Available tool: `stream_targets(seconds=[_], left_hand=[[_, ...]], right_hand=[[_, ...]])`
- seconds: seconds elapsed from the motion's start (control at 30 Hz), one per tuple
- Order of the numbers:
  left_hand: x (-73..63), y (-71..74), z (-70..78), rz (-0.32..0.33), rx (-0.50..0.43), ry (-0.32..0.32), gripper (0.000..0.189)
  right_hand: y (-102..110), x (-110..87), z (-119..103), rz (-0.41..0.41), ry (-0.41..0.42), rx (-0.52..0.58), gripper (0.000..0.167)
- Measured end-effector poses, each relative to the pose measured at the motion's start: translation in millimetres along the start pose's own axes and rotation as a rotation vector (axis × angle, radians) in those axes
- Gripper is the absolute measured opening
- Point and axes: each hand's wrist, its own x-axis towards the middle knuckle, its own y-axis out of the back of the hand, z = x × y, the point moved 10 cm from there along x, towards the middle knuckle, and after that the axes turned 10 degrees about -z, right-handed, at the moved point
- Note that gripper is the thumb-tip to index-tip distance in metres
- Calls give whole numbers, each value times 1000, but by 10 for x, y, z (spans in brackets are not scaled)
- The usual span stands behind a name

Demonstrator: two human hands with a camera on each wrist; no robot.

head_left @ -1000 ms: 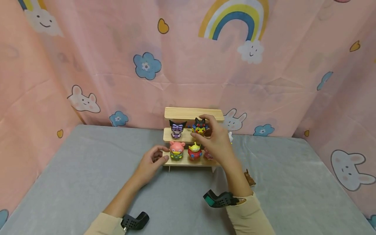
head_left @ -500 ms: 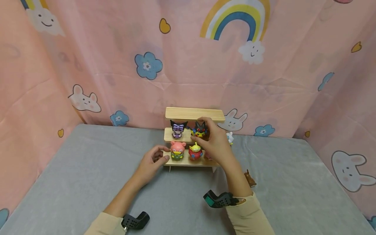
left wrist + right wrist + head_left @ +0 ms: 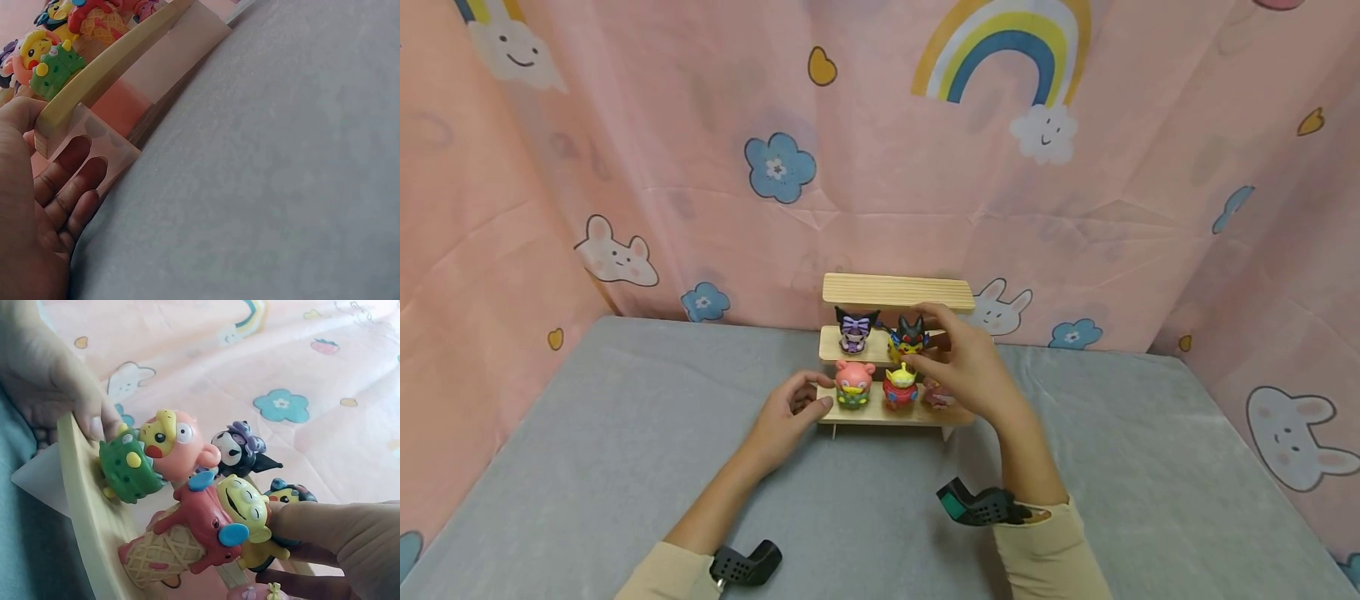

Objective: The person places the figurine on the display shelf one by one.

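A tiered wooden display stand (image 3: 887, 414) holds several small toy figurines. My left hand (image 3: 786, 425) grips the left end of its lowest board, with fingertips against the end and spread fingers below in the left wrist view. My right hand (image 3: 973, 367) is around the black-eared yellow figurine (image 3: 908, 340) on the middle board, thumb at its front and fingers behind. Left of it stands a black and purple figurine (image 3: 853, 331). On the lowest board are a pink-hooded figurine (image 3: 853, 383), a yellow-headed alien figurine in red (image 3: 900, 387) and a pink figurine (image 3: 937, 395), partly behind my right hand.
The top board (image 3: 897, 291) of the stand bears nothing. A grey cloth (image 3: 625, 467) covers the table. A pink patterned curtain (image 3: 850, 225) hangs close behind the stand and on both sides.
The black-eared figurine has come lower and forward on the middle board. My right hand has shifted right, so its arm now hides the brown figurine on the table. My left hand stays put.
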Motion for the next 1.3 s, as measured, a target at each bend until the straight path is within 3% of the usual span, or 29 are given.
stream_targets(seconds=[0.2, 0.43, 0.7, 1.0, 1.3], left_hand=[[-4, -2, 3, -3, 3, 8, 24], [-6, -3, 13, -2, 2, 6, 24], [6, -8, 12, -1, 2, 1, 24], [4, -7, 52, 5, 19, -52, 24], [12, -7, 17, -4, 13, 2, 24]], right_hand=[[34, -19, 11, -8, 18, 55, 60], [83, -25, -12, 29, 40, 15, 48], [37, 20, -65, 74, 79, 15, 47], [29, 29, -65, 109, 70, 21, 47], [43, 16, -63, 108, 77, 3, 44]])
